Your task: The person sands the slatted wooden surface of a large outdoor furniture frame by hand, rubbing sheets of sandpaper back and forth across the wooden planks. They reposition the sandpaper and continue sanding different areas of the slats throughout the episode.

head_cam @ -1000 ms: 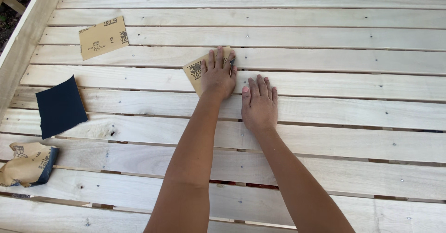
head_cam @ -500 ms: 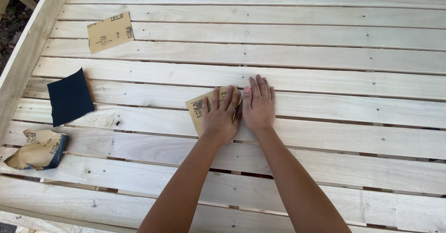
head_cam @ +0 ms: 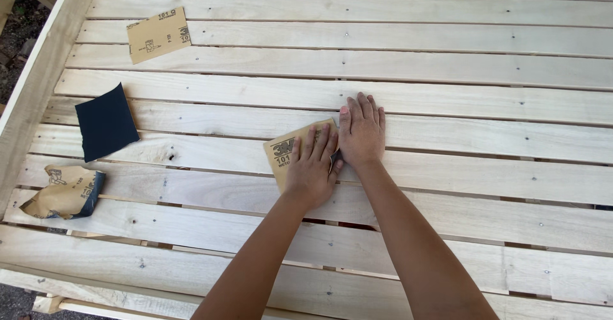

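My left hand [head_cam: 313, 167] presses flat on a tan sheet of sandpaper [head_cam: 283, 154], backing side up, which lies on the pale wooden slats [head_cam: 447, 103]. Its fingers cover the sheet's right half. My right hand [head_cam: 362, 132] lies flat on the bare wood just to the right, its edge touching my left fingers, and holds nothing.
A dark sandpaper square [head_cam: 105, 122] lies grit side up at the left. A crumpled tan sheet [head_cam: 64, 192] sits below it. Another tan sheet [head_cam: 158, 34] lies at the far left. The frame's side rail [head_cam: 38, 84] runs down the left edge, with ground beyond it.
My left hand has slid the tan sandpaper across the slats toward me, ending beside my right hand. My right hand has stayed on about the same slat.
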